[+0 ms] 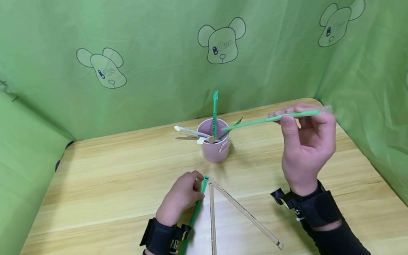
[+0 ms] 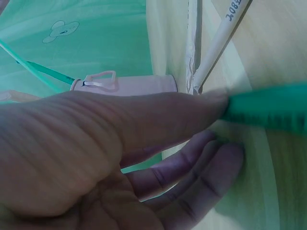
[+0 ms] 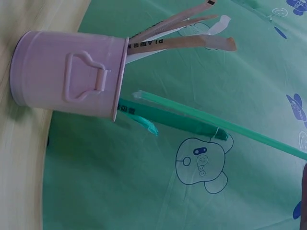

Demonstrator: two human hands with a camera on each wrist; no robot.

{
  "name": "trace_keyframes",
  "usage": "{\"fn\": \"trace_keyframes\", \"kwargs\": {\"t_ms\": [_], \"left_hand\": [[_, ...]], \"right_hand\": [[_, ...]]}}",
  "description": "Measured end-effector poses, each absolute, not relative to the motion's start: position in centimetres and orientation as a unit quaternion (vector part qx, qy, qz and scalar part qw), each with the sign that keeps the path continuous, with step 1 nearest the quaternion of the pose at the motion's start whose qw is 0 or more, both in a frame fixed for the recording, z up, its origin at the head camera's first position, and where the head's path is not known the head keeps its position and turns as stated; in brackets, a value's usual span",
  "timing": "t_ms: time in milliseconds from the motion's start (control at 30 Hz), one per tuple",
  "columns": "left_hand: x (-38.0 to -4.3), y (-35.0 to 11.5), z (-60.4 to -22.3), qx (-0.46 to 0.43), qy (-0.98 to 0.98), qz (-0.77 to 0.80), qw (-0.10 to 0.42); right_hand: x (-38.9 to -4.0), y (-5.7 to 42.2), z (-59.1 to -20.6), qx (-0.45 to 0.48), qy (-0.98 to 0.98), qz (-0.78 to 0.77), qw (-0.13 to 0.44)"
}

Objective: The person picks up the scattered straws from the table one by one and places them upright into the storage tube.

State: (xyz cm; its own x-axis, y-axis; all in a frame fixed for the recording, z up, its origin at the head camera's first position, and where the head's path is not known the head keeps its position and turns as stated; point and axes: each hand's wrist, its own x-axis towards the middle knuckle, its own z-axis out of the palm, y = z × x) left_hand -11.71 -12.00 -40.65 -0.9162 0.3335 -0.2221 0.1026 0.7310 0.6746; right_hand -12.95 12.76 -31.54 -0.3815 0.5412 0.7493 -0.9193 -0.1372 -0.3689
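Observation:
In the head view my left hand (image 1: 183, 194), fingers curled, grips a dark green wrapped straw (image 1: 196, 215) near its far end as it lies slanted on the table; my thumb covers part of it in the left wrist view. Raised to the right, my right hand (image 1: 308, 148) pinches a light green straw (image 1: 257, 122) between thumb and fingers. That straw points left, its tip overlapping the rim of a pink bucket (image 1: 215, 153). Two brown-wrapped straws, one upright (image 1: 213, 225) and one slanted (image 1: 247, 213), fan out from beside the dark green one's far end.
Green wrapped straws (image 3: 177, 120) and brown paper-wrapped straws (image 3: 168, 44) stick out of the bucket, beside a white-wrapped one (image 1: 190, 131). Green curtains (image 1: 164, 67) printed with bear heads hang around the wooden table (image 1: 97, 182).

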Motion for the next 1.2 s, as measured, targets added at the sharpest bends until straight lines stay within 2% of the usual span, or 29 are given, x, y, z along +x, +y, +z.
{"fn": "trace_keyframes", "kwargs": {"t_ms": [300,700,900,1200], "left_hand": [[-11.7,-12.0,-40.7,0.118,0.912,0.359,0.157],[-11.5,-11.6,-40.9,0.099,0.937,0.313,0.121],[-11.3,-11.5,-40.8,0.113,0.946,0.284,0.107],[-11.4,-12.0,-40.6,0.101,0.943,0.289,0.126]], "right_hand": [[-13.4,13.1,-33.6,0.258,-0.563,0.674,0.403],[-14.5,12.9,-36.6,0.202,-0.777,0.542,0.248],[-14.7,12.8,-37.0,0.194,-0.795,0.526,0.231],[-14.9,12.9,-37.2,0.190,-0.801,0.521,0.226]]}}
